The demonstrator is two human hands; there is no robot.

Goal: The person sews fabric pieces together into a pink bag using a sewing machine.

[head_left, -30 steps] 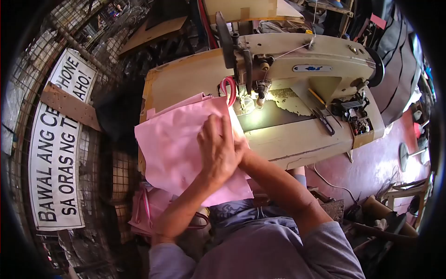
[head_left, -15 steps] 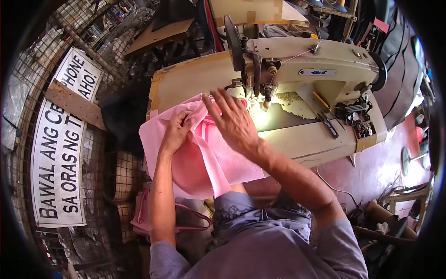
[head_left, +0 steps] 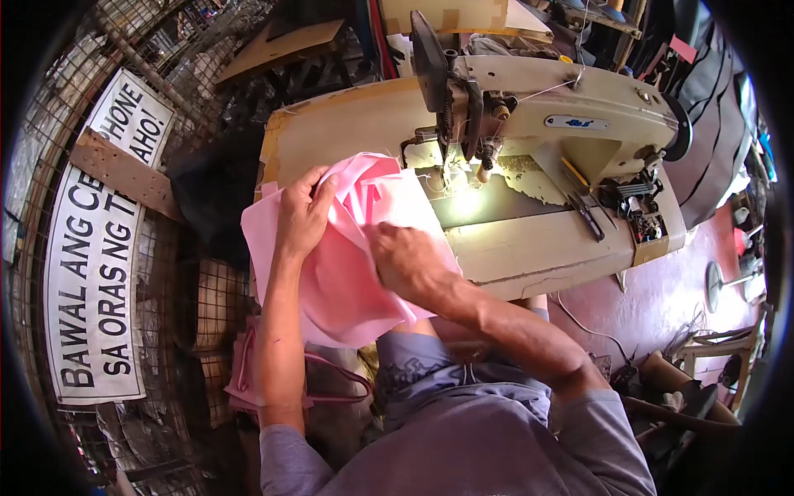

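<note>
A piece of pink fabric (head_left: 331, 298), folded and partly bunched, lies over the front left of the sewing machine table. My left hand (head_left: 304, 213) is closed on its upper left part, thumb against the cloth. With curled fingers, my right hand (head_left: 409, 263) grips the fabric's middle, near a darker pink strip (head_left: 370, 207); the fingertips are hidden by the hand and folds. Just beyond the cloth stands the sewing machine (head_left: 579, 103), its lamp lighting the needle area. Neither hand touches the machine.
Scissors (head_left: 589, 217) and a box of small metal parts (head_left: 645, 223) sit at the table's right. Below left hangs another pink item with straps (head_left: 248, 376). A wire mesh wall with a lettered sign (head_left: 95, 306) borders the left side.
My right hand has come down from the fabric's top edge to its middle, and its spread fingers have curled. The left hand has shifted slightly left and up, still holding the cloth.
</note>
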